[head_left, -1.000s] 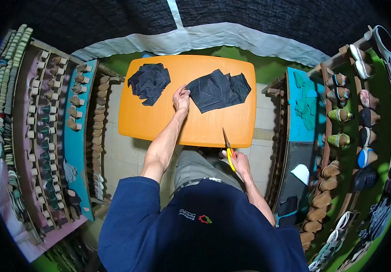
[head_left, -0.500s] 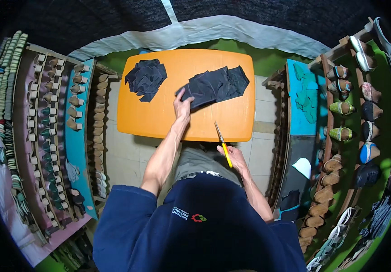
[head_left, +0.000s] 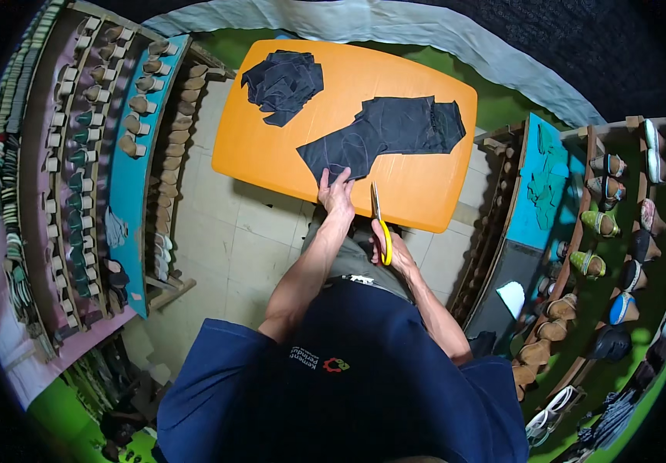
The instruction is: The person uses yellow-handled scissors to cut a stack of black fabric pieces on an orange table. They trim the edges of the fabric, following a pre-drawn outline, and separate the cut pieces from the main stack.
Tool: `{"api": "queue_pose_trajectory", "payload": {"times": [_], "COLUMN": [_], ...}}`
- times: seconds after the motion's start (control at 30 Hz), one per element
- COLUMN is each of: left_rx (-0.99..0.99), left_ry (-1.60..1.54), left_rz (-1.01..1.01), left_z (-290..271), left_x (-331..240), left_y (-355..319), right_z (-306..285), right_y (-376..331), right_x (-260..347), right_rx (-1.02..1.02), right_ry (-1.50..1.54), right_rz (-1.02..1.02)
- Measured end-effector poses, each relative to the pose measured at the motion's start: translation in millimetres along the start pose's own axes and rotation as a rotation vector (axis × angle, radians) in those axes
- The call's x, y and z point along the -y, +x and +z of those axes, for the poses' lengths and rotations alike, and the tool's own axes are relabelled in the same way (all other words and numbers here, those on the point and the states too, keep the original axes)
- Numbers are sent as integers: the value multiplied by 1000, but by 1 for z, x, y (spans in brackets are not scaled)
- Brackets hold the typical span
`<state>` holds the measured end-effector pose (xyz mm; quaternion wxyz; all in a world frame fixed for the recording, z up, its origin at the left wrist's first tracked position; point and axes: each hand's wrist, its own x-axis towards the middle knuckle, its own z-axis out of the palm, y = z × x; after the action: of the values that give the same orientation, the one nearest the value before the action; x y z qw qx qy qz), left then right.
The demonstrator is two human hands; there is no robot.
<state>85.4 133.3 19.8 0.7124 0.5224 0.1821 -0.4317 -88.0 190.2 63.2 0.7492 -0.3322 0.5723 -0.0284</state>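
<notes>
Dark cloth pieces [head_left: 383,137], overlapping in a bent strip with pale lines drawn on them, lie on the right and middle part of an orange surface [head_left: 425,185], their near end by its front edge. The person's left hand [head_left: 337,196] touches that near end, thumb and fingers a little apart; whether they pinch the cloth cannot be told. Just to the right, the right hand [head_left: 396,251] is closed around yellow-handled scissors [head_left: 386,241], whose blades point forward over the surface's front edge, near the cloth but apart from it. A crumpled dark pile [head_left: 283,83] of cloth sits at the far left. Beyond, a left rack [head_left: 126,193] and a right rack [head_left: 591,285] carry rows of footwear, above a tiled floor [head_left: 221,231].
</notes>
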Motion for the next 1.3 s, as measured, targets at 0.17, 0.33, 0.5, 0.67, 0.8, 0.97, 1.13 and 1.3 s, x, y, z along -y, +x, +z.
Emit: {"api": "queue_pose_trajectory", "payload": {"times": [0.17,0.33,0.5,0.67,0.8,0.97,1.13,1.3], "left_rx": [109,132,167,199,197,201,209,198], "left_ry": [-6,136,89,120,181,182,161,173], "left_rz": [-36,-11,-111,-107,-95,-111,-121,-115], "left_z": [-2,5,-16,-12,-6,-9,-11,-11], "left_x": [15,20,32,29,27,32,32,29], "left_y": [15,-4,7,-15,-24,-21,-19,-20], "right_z": [8,15,22,20,22,23,24,23], "right_y": [-4,5,6,11,13,12,9,18], "right_x": [23,27,30,23,19,22,29,17], "right_rx": [-63,-93,-98,-97,-119,-151,-175,-216], "right_ry": [7,104,96,84,107,111,67,65], "right_rz": [-40,-61,-79,-74,-60,-96,-115,-124]}}
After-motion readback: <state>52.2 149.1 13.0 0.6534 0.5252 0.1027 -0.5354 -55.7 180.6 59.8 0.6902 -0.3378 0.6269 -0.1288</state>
